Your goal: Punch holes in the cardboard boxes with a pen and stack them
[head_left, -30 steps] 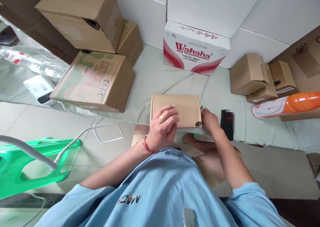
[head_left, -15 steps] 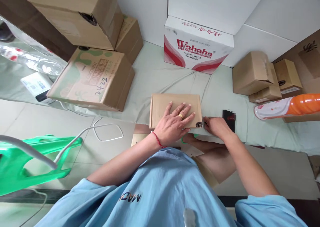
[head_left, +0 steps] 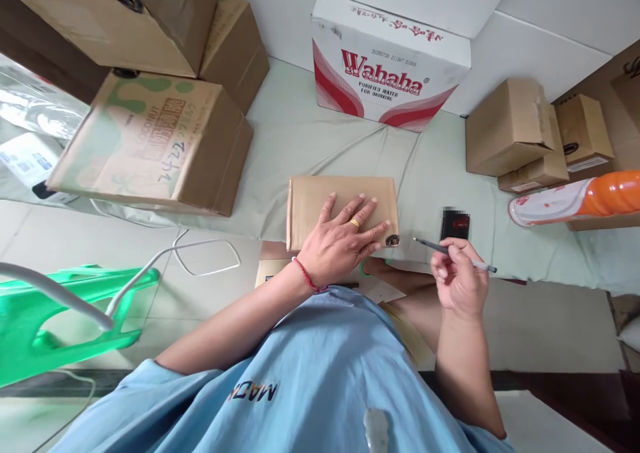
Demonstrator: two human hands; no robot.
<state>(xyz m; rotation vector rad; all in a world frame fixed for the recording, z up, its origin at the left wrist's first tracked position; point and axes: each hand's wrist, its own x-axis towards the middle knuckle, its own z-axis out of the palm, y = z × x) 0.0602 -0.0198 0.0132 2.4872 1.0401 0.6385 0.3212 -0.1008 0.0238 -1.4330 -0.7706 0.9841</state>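
Note:
Flat on top of a small brown cardboard box (head_left: pixel 310 203) rests my left hand (head_left: pixel 340 236), palm down with its fingers spread. The box lies at the front edge of a cloth-covered surface (head_left: pixel 280 133); a dark round mark shows at its near right corner. My right hand (head_left: pixel 460 276) is raised to the right of the box, its fingers closed around a slim pen (head_left: pixel 433 245). The pen's tip points left toward the box and is apart from it. Just behind the right hand lies a black phone (head_left: pixel 455 224), partly pixelated.
A white and red Wahaha carton (head_left: pixel 385 66) stands at the back. Larger cardboard boxes (head_left: pixel 145 140) are stacked on the left, smaller ones (head_left: pixel 505 126) on the right near an orange-and-white bottle (head_left: pixel 600 193). A green stool (head_left: pixel 90 306) and a grey tube (head_left: pixel 55 293) are at lower left.
My right hand has lifted from beside the box's right edge and turned over, moving right, with the pen now in plain sight. My left hand stays on the box; the view has shifted slightly.

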